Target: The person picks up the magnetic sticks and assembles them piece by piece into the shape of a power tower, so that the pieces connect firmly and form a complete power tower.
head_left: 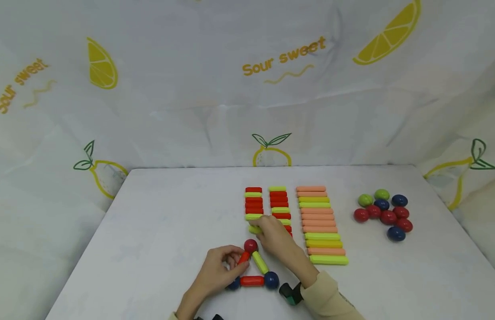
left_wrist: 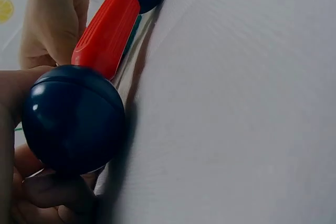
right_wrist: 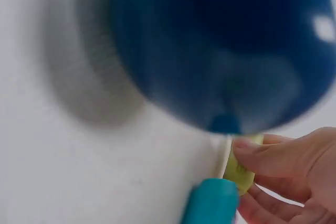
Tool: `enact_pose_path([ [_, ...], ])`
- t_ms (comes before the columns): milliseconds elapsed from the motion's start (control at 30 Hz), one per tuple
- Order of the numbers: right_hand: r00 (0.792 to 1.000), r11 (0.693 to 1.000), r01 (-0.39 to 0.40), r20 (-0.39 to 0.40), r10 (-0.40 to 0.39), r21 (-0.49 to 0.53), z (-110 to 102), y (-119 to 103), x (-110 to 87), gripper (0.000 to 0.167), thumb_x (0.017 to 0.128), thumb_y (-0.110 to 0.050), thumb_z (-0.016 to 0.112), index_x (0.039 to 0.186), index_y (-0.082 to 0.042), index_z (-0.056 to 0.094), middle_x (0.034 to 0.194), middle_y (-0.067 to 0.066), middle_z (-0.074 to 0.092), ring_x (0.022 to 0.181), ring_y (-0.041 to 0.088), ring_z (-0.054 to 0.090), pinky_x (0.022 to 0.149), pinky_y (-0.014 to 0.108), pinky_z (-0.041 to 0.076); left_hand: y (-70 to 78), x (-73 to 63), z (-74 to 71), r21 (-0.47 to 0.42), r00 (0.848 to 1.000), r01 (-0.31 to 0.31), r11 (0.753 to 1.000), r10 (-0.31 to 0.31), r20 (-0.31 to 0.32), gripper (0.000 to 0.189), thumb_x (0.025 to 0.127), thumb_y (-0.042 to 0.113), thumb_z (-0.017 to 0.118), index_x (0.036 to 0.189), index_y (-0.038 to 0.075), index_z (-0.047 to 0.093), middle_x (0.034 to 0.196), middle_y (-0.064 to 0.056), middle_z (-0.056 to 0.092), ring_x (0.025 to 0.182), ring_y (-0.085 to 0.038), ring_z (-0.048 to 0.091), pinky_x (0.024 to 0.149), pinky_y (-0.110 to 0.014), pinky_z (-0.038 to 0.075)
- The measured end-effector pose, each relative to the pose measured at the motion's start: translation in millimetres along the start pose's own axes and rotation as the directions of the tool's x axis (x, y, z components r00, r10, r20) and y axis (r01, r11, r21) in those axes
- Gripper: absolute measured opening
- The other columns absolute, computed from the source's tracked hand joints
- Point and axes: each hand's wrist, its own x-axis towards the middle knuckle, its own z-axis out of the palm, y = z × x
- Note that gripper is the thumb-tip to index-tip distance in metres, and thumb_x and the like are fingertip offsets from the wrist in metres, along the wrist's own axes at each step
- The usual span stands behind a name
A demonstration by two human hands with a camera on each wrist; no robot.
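Observation:
A triangle of short rods and balls lies near the front, with a red ball [head_left: 250, 246] on top and a blue ball [head_left: 271, 280] at lower right. My left hand [head_left: 217, 270] pinches the red rod [head_left: 244, 257] on its left side, partly hiding the lower-left blue ball [left_wrist: 73, 120]. Another red rod [head_left: 252, 281] joins the two blue balls, and a yellow-green rod [head_left: 260, 262] forms the right side. Beyond the triangle, my right hand [head_left: 275, 235] pinches a short yellow-green rod [right_wrist: 242, 169] at the near end of the short-rod columns.
Short red and yellow-green rods [head_left: 278, 199] stand in two columns. Right of them runs a column of longer pink, yellow and green rods [head_left: 317, 217]. Loose red, blue and green balls [head_left: 388, 217] lie farther right. A lemon-printed cloth [head_left: 215, 129] hangs behind the white table [head_left: 151, 231].

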Motion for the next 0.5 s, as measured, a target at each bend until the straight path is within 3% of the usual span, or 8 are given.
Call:
enact_pose_path([
  [167, 0.993, 0.989, 0.055, -0.114, -0.04, 0.138, -7.6, -3.5, -3.9, 0.037, 0.086, 0.003, 0.077, 0.122, -0.002, 0.073, 0.104, 0.012, 0.073, 0.092, 0.021, 0.067, 0.081, 0.034, 0.063, 0.4, 9.1, -5.4, 0.052, 0.999, -0.012, 0.999, 0.01, 0.035, 0.035, 0.088, 0.022, 0.078, 0.119, 0.008, 0.067, 0.074, 0.006, 0.062, 0.058, 0.002, 0.053, 0.054, -0.016, 0.046],
  [267, 0.982, 0.949, 0.13, -0.167, -0.084, 0.287, -10.4, -3.3, -5.9, 0.038, 0.085, 0.004, 0.077, 0.122, -0.001, 0.071, 0.107, 0.012, 0.073, 0.096, 0.025, 0.07, 0.085, 0.036, 0.063, -2.2, 17.0, -7.2, 0.078, 0.999, -0.042, 0.996, 0.04, 0.026, 0.043, 0.089, 0.021, 0.077, 0.127, 0.005, 0.065, 0.075, 0.004, 0.063, 0.057, 0.002, 0.052, 0.052, -0.016, 0.044],
  [367, 0.979, 0.9, 0.169, -0.171, -0.107, 0.402, -8.3, -0.6, -7.3, 0.036, 0.087, 0.003, 0.076, 0.122, -0.001, 0.07, 0.113, 0.015, 0.074, 0.103, 0.03, 0.072, 0.088, 0.037, 0.061, -6.1, 24.0, -7.4, 0.088, 0.999, -0.052, 0.995, 0.052, 0.005, 0.044, 0.089, 0.021, 0.077, 0.129, 0.004, 0.066, 0.075, 0.003, 0.062, 0.057, 0.002, 0.051, 0.051, -0.016, 0.042],
  [500, 0.985, 0.879, 0.156, -0.133, -0.107, 0.45, -2.3, 3.1, -9.1, 0.033, 0.09, 0.0, 0.074, 0.123, -0.001, 0.069, 0.115, 0.016, 0.074, 0.108, 0.033, 0.072, 0.089, 0.035, 0.061, -10.7, 28.5, -7.1, 0.081, 0.999, -0.049, 0.996, 0.049, -0.006, 0.043, 0.089, 0.022, 0.077, 0.128, 0.005, 0.068, 0.074, 0.002, 0.062, 0.057, 0.001, 0.05, 0.051, -0.015, 0.039],
])
